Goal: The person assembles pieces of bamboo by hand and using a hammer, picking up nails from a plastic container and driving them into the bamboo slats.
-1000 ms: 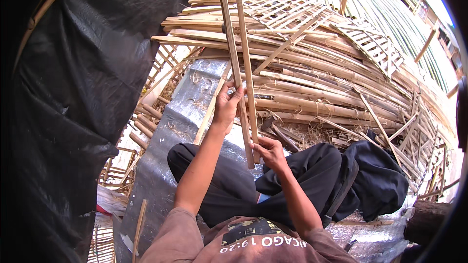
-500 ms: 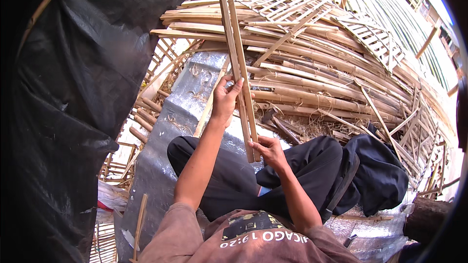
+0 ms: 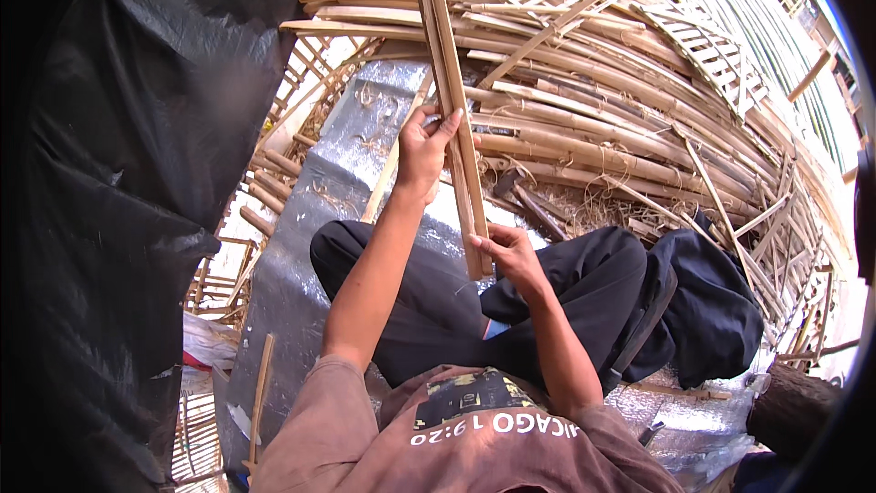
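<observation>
I have room to pass left of the left hand (image 3: 422, 157), over the silvery sheet (image 3: 285, 288), until the black tarp (image 3: 137, 183) walls that side off. Ahead and rightward, the bamboo pile (image 3: 620, 160) blocks me. Crossed legs (image 3: 584, 274) sit below, and the paired strips (image 3: 473, 183) bar the way between left hand and right hand (image 3: 513, 258).

Left grip (image 3: 422, 155) farther out, right grip (image 3: 513, 257) nearer the torso (image 3: 474, 443), both snug, thumbs (image 3: 448, 128) inward, forearms (image 3: 371, 283) forward.
</observation>
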`<state>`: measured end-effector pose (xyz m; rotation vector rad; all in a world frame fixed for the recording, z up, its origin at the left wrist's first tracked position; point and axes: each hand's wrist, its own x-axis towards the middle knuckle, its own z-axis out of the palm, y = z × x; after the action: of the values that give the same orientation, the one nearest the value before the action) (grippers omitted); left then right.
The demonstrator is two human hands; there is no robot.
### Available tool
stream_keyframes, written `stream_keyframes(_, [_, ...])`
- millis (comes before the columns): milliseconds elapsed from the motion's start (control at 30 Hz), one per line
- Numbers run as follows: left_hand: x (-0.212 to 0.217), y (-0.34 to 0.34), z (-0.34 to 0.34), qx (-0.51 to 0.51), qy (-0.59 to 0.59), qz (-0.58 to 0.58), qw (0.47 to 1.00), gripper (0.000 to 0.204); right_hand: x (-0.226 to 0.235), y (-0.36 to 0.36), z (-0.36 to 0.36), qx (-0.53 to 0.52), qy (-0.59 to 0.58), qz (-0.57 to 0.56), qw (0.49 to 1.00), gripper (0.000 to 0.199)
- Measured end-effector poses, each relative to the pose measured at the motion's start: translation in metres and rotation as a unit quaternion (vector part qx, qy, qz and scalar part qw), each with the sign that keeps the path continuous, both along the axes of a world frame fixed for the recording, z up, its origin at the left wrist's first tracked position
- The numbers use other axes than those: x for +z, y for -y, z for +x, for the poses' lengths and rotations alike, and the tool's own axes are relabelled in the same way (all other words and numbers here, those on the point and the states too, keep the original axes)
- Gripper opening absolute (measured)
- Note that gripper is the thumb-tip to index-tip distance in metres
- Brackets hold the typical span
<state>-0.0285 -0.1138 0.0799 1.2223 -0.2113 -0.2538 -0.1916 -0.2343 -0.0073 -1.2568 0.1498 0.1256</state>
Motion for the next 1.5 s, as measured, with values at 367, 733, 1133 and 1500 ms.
stream_keyframes(367, [0.000, -0.012, 0.021, 0.102, 0.001, -0.046, 0.994, 0.022, -0.017, -0.015, -0.046, 0.012, -0.164, 0.111, 0.980, 0.033])
stream_keyframes(733, [-0.003, -0.035, 0.034, 0.155, -0.006, -0.046, 0.987, 0.020, -0.014, -0.024, -0.046, -0.034, -0.054, 0.051, 0.997, 0.036])
stream_keyframes(1133, [-0.016, -0.044, 0.012, 0.065, -0.028, 0.018, 0.997, 0.027, -0.045, 0.018, -0.033, -0.156, -0.049, -0.134, 0.977, 0.029])
stream_keyframes(1500, [0.001, -0.014, -0.054, -0.200, -0.023, 0.149, 0.968, 0.025, 0.058, 0.045, 0.065, -0.240, 0.094, 0.067, 0.964, 0.044])
